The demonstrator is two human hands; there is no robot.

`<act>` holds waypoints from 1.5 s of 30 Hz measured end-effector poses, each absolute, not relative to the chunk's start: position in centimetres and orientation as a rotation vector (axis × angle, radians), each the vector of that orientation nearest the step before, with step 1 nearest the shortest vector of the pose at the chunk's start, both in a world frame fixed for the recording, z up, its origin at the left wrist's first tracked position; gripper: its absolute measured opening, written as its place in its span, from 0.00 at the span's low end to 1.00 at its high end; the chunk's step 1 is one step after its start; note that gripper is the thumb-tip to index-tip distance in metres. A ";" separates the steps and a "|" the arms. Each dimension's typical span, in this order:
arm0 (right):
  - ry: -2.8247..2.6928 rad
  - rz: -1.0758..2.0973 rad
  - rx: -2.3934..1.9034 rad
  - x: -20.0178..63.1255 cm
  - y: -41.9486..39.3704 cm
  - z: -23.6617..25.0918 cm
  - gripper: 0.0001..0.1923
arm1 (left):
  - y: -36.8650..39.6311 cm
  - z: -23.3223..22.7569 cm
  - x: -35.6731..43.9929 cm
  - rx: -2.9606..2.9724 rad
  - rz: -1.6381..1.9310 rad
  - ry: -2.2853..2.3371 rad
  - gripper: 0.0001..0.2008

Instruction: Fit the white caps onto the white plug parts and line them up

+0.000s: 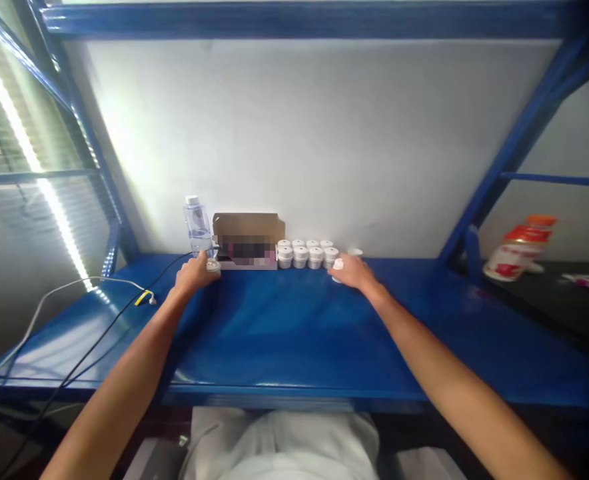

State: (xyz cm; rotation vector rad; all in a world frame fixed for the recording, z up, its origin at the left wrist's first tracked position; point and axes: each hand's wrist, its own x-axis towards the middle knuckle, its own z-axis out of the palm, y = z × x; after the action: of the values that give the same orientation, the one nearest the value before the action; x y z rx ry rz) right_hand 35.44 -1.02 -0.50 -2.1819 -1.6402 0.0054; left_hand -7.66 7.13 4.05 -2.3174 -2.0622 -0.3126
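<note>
gripping small white jar (338, 265) upright, right hand (353, 271) closed; left hand (196, 272) pinching small round piece (213, 266).

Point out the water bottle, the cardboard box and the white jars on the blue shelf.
water bottle (197, 225), head view, clear body.
cardboard box (247, 224), head view, open back flap.
white jars (307, 254), head view, front-row lid.

Glossy blue metal shelf (294, 333)

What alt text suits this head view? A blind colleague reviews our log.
Two bare arms reach across a blue shelf: the left hand at a small item by a water bottle, the right hand on a white jar beside rows of jars and a cardboard box.
</note>
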 end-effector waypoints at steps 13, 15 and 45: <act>-1.548 0.939 -1.530 30.1 -1.9 0.5 0.25 | 4.5 6.2 -5.2 -2.297 -0.823 -1.738 0.22; -1.444 1.165 -1.299 27.1 -2.4 0.5 0.23 | 2.4 5.7 -2.6 -2.547 -0.973 -1.398 0.22; -1.394 -0.266 -1.731 35.4 -1.7 1.5 0.21 | 2.8 3.2 0.5 -3.192 -2.226 -2.086 0.16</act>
State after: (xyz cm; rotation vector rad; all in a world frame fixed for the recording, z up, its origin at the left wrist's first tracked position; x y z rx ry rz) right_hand 35.39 -1.72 1.45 -1.7307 -1.3937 -0.2660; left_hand 0.53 2.82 3.18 -3.1923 -2.0864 -2.2261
